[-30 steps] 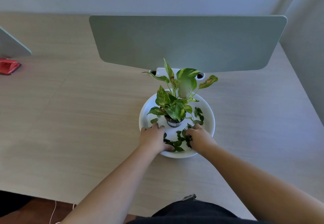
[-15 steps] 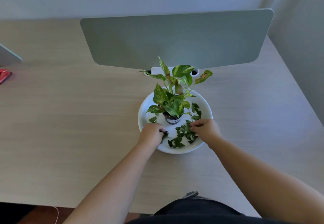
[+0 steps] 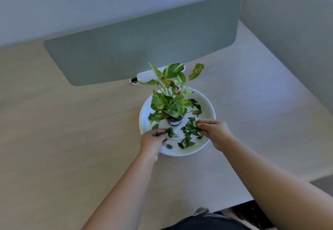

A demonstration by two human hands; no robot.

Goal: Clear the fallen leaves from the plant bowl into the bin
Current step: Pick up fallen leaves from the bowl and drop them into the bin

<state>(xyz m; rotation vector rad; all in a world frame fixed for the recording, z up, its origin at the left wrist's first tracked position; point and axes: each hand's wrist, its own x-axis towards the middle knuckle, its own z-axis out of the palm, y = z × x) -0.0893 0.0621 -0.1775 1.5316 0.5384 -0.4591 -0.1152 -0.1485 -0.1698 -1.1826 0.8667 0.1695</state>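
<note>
Both hands in the bowl [image 3: 207, 102], leaves [image 3: 186, 142] between them.
Left hand [image 3: 153, 140] grips a leaf clump; right hand [image 3: 213, 130] pinches leaves right of the pot [image 3: 174, 121]; loose leaves lie nearer the right hand; no bin in view.

**Bowl sits mid-surface, hands at its near rim**

The plant bowl [image 3: 207, 102] rests on the surface [image 3: 72, 139], just in front of the upright panel [image 3: 144, 46] that runs across behind it. A potted plant [image 3: 171, 103] stands inside the bowl, a little behind centre. Fallen leaves [image 3: 187, 130] lie scattered in the bowl, in front of and to the right of the pot. The left hand [image 3: 153, 140] is at the bowl's near-left rim, on a few leaves; the right hand [image 3: 213, 130] reaches in from the near-right, on the leaf pile.
</note>
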